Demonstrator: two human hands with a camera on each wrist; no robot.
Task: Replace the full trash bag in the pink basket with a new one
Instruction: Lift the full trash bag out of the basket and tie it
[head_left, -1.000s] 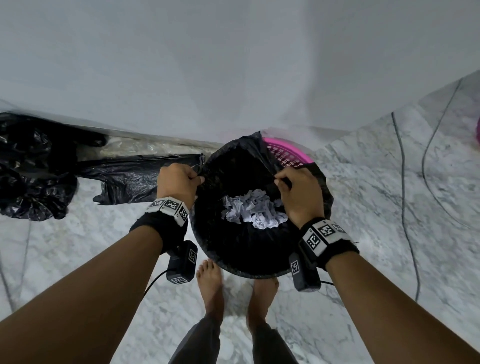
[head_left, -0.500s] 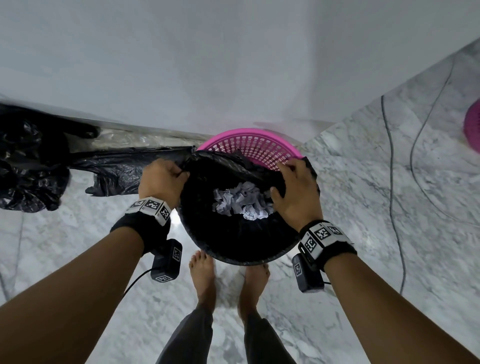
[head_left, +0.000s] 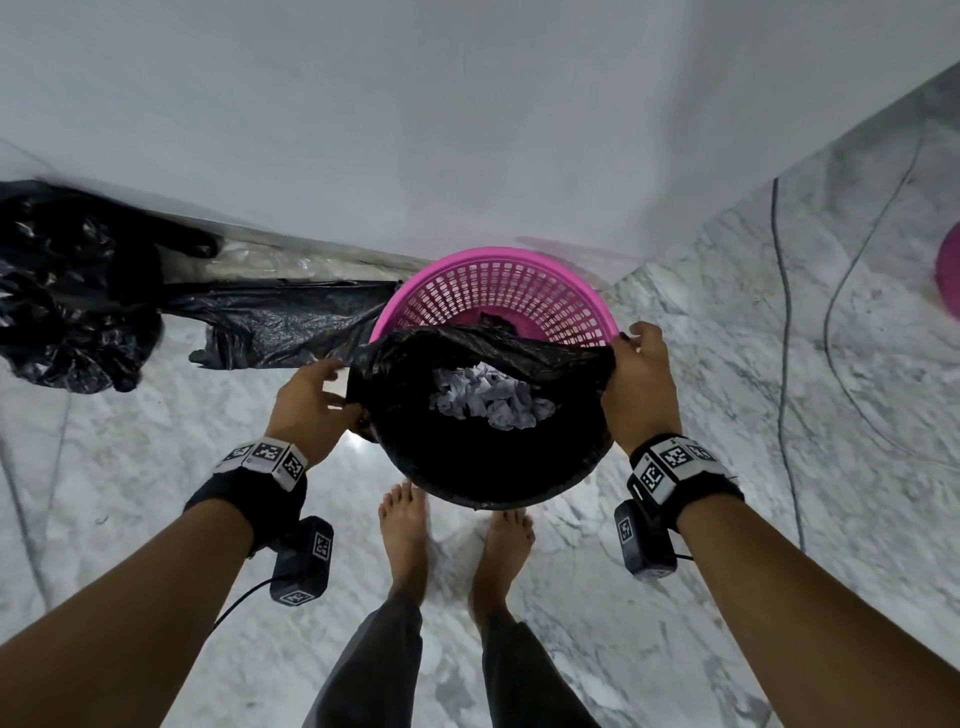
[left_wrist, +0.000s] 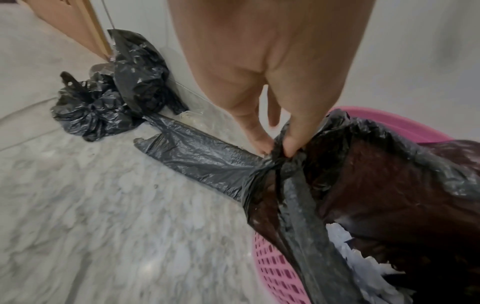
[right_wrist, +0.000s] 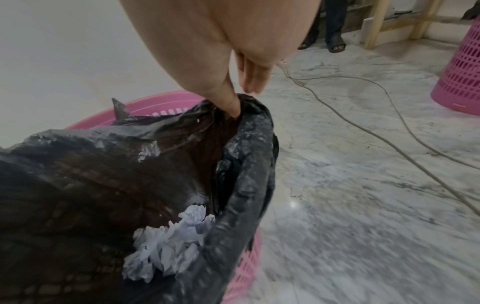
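A pink mesh basket (head_left: 493, 291) stands on the marble floor by the white wall. A black trash bag (head_left: 483, 447) with crumpled white paper (head_left: 483, 397) inside is partly lifted out of it, its far rim pulled free. My left hand (head_left: 311, 400) pinches the bag's left edge (left_wrist: 280, 152) between thumb and fingers. On the other side my right hand (head_left: 636, 384) pinches the right edge (right_wrist: 233, 111). The basket (left_wrist: 275, 273) shows under the bag in both wrist views, and its rim (right_wrist: 161, 105) lies behind the bag.
A flat unused black bag (head_left: 280, 327) lies on the floor left of the basket, and tied full black bags (head_left: 72, 291) sit further left by the wall. Cables (head_left: 784, 364) run across the floor on the right. A second pink basket (right_wrist: 462, 67) stands far right. My bare feet (head_left: 405, 540) are below the bag.
Both hands have pulled the bag's rim off the basket and toward me, spreading apart. The pink basket's far side, hidden a second ago, is now exposed.
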